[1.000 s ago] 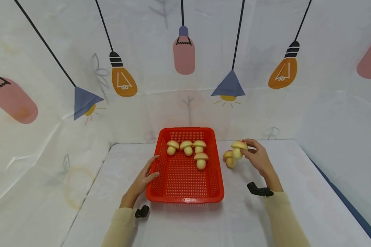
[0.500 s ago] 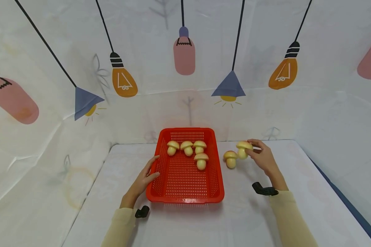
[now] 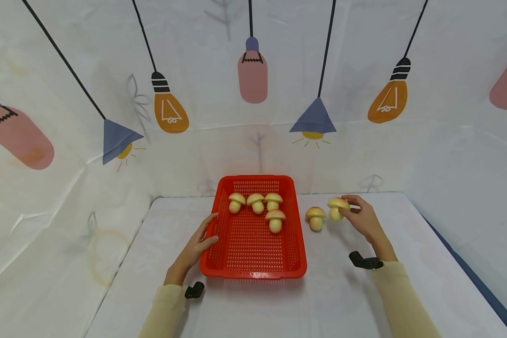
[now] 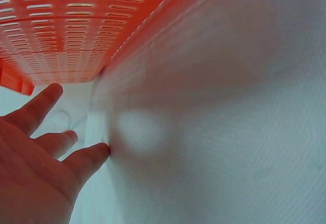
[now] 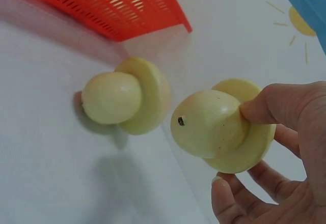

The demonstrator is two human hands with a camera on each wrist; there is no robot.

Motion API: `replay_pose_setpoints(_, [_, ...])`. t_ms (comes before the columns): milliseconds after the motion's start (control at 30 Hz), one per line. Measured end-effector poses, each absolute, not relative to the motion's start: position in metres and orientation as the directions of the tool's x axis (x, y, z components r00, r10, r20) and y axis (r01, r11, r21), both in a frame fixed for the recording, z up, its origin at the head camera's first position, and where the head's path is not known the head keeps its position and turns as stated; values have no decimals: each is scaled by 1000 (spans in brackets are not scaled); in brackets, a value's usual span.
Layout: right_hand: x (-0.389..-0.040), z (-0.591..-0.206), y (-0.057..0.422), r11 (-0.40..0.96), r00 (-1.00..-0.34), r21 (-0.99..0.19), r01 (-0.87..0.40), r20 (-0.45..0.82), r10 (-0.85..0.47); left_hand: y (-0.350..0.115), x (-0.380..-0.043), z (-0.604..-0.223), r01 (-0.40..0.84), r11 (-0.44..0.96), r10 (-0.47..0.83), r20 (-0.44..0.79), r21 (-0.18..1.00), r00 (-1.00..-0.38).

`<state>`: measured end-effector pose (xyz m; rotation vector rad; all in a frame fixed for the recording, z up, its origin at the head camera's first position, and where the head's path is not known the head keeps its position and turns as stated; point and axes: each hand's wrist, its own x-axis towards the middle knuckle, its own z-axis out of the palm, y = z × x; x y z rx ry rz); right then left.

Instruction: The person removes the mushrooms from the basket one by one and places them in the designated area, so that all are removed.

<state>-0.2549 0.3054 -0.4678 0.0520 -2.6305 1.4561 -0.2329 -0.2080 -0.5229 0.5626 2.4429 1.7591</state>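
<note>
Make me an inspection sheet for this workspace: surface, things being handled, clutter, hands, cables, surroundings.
Surface: white table.
Things: red basket holding four mushrooms; a fifth mushroom on the table, right of the basket.
Clutter: nothing seen.
Hands: left hand at the basket's left rim, fingers extended; right hand pinching a sixth mushroom.
Cables: nothing seen; the lamp cords are printed.
Surroundings: pale backdrop with printed lamps.

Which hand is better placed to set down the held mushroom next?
Likely the right hand: it pinches the mushroom, while the left hand is across the red basket, at its left side.
</note>
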Motion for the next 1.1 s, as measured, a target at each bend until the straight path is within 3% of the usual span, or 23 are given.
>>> replay_pose_setpoints(1100, [-261, -514, 316, 575, -998, -817, 43, -7, 65, -208, -233, -523, 248, 244, 348, 154, 938, -925])
